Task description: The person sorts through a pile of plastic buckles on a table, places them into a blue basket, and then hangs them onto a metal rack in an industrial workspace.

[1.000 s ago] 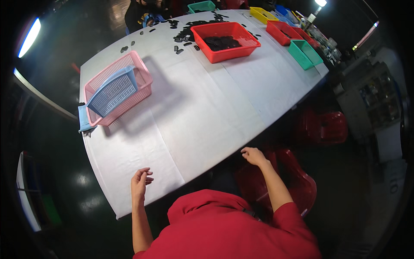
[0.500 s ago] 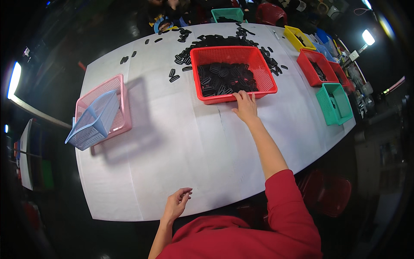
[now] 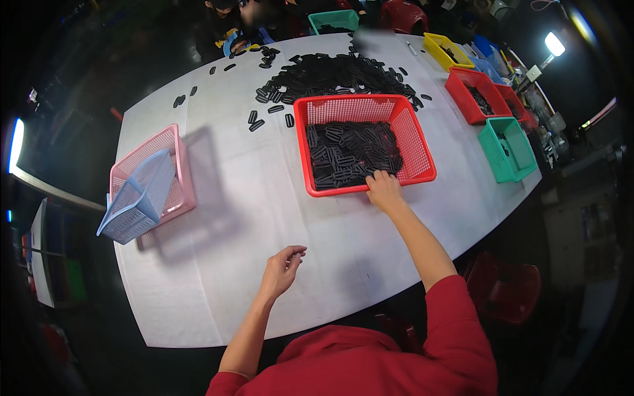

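A red plastic basket stands on the white-covered table, holding a layer of black oblong slotted plastic pieces. My right hand grips its near rim, right of the middle, fingers hooked over the edge. Behind the basket spreads a big heap of the same black pieces, with several strays around it. My left hand hovers over the near part of the table, apart from the basket. Its fingers are loosely bent, and nothing shows in them.
At the left, a light blue basket leans inside a pink basket. Along the right edge stand a yellow basket, a red one and a green one. Another green basket and people are at the far side.
The red basket has come nearer to me with my right hand on its rim, showing more of the heap behind it. My left hand has moved forward over the table.
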The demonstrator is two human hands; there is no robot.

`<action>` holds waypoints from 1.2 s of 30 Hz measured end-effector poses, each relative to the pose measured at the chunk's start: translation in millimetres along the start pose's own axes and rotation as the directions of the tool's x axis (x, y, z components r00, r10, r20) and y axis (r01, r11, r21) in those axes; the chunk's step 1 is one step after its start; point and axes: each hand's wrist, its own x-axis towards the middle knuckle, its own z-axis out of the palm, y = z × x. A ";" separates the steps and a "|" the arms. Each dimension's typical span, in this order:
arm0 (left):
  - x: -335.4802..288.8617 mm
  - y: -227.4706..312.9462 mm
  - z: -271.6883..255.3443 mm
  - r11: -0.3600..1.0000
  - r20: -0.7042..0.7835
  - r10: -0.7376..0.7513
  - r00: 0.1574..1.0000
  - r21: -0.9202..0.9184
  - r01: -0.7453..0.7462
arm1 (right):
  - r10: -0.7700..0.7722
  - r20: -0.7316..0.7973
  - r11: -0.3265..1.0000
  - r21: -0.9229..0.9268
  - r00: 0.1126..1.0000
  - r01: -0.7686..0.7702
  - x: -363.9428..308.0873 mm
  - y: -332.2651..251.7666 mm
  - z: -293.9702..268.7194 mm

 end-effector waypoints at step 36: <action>332.6 84.4 178.0 0.986 -0.110 0.024 0.994 0.169 -0.005 | 0.062 -0.131 0.991 -0.108 0.989 -0.077 36.1 219.0 28.9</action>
